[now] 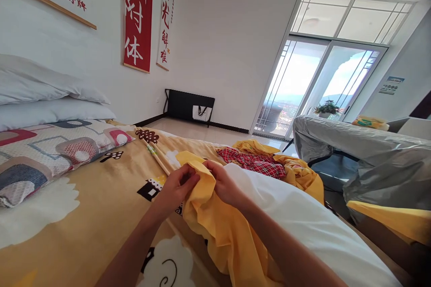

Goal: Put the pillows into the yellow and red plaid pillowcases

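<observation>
Both my hands grip the upper edge of a yellow cloth (215,228), whose kind I cannot make out; it hangs in folds down to the bed. My left hand (178,186) pinches it between thumb and fingers. On its right side my right hand (224,184) is closed on the same cloth, most of its fingers hidden behind the fabric. Beneath lies a tan bedsheet (117,219) printed with clouds and houses. A white quilt (296,215) spreads over the bed to the right of my right hand.
Red plaid cloth (252,162) and more yellow fabric (299,172) lie bunched at the bed's far edge. Patterned (67,148) and white pillows (50,112) are at the left. A plastic-covered table (353,136) stands at right, near glass doors (313,85).
</observation>
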### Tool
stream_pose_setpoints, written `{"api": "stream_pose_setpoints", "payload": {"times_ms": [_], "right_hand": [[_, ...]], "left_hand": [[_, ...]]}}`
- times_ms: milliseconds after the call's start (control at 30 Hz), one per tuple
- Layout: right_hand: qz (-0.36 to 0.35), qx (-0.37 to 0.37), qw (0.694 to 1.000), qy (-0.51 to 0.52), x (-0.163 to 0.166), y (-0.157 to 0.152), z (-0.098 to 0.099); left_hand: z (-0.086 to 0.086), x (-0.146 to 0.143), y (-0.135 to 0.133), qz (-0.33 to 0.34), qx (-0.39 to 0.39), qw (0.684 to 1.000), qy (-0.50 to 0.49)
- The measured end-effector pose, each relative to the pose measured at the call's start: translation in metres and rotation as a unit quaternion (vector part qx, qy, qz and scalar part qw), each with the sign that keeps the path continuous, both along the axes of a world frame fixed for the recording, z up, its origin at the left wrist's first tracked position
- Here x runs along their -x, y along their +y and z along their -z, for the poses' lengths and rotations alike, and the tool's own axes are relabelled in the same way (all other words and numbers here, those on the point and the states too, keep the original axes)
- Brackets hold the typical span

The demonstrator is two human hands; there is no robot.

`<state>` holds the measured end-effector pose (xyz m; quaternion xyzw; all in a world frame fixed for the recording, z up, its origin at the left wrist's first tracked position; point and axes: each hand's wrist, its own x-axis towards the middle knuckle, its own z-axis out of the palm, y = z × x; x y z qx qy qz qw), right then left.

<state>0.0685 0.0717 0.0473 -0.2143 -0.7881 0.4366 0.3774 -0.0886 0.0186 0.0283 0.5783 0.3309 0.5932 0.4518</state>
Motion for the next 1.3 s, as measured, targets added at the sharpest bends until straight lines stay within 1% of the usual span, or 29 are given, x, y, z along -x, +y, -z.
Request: {"api": "stream_pose_setpoints", "payload": {"times_ms": [100, 167, 233, 333, 367, 433, 500, 533, 633, 733, 800, 867, 933, 1000, 1067, 1133, 1233, 1300], "right_hand": [[0.007, 0.02, 1.0, 0.019, -0.004, 0.005, 0.0], [0.01, 0.045, 0.998, 0.037, -0.007, 0.006, 0.0], [0.009, 0.068, 0.996, 0.053, -0.006, 0.005, -0.001], [-0.001, 0.091, 0.994, 0.064, -0.003, 0.0, -0.002], [-0.004, 0.096, 0.993, 0.066, -0.001, -0.001, -0.002], [-0.004, 0.1, 0.993, 0.069, 0.002, -0.002, -0.001], [0.001, 0.1, 0.992, 0.072, 0.004, -0.002, -0.001], [0.002, 0.102, 0.992, 0.072, 0.004, -0.003, -0.001], [0.001, 0.101, 0.992, 0.069, 0.007, -0.004, -0.002], [0.026, 0.064, 0.996, 0.057, 0.011, -0.008, -0.003], [0.054, 0.016, 0.998, 0.032, 0.015, -0.013, -0.003], [0.085, -0.047, 0.995, 0.003, 0.019, -0.019, -0.004], [0.103, -0.106, 0.989, -0.024, 0.022, -0.024, -0.004], [0.106, -0.14, 0.984, -0.04, 0.023, -0.026, -0.005], [0.102, -0.152, 0.982, -0.051, 0.023, -0.025, -0.004], [0.105, -0.153, 0.981, -0.055, 0.021, -0.019, -0.004], [0.114, -0.165, 0.977, -0.069, 0.013, -0.002, -0.005], [0.093, -0.177, 0.975, -0.097, 0.008, 0.012, -0.007]], "left_hand": [[-0.003, 0.01, 0.001, 0.024, 0.015, 0.999, -0.027], [-0.003, 0.016, 0.002, 0.026, 0.027, 0.999, -0.036], [-0.001, 0.019, 0.006, 0.015, 0.036, 0.999, -0.016], [0.004, 0.016, 0.013, 0.016, 0.035, 0.999, 0.036], [0.006, 0.013, 0.015, 0.011, 0.027, 0.999, 0.046], [0.007, 0.008, 0.016, -0.024, -0.003, 0.998, 0.053], [0.004, 0.004, 0.012, -0.063, -0.029, 0.997, 0.04], [0.002, 0.004, 0.009, -0.071, -0.031, 0.997, 0.028], [-0.007, 0.005, -0.002, -0.056, -0.009, 0.998, -0.027], [-0.013, 0.006, -0.009, -0.066, 0.003, 0.998, -0.019], [-0.013, 0.005, -0.011, -0.09, 0.015, 0.996, 0.013], [-0.012, 0.006, -0.01, -0.098, 0.037, 0.994, 0.009], [-0.011, 0.008, -0.009, -0.072, 0.061, 0.995, -0.014], [-0.011, 0.012, -0.008, -0.038, 0.073, 0.996, -0.02], [-0.012, 0.016, -0.008, -0.023, 0.075, 0.997, -0.007], [-0.013, 0.02, -0.01, -0.027, 0.077, 0.997, 0.017], [-0.017, 0.026, -0.015, -0.058, 0.076, 0.993, 0.069], [-0.019, 0.029, -0.02, -0.083, 0.061, 0.989, 0.106]]}}
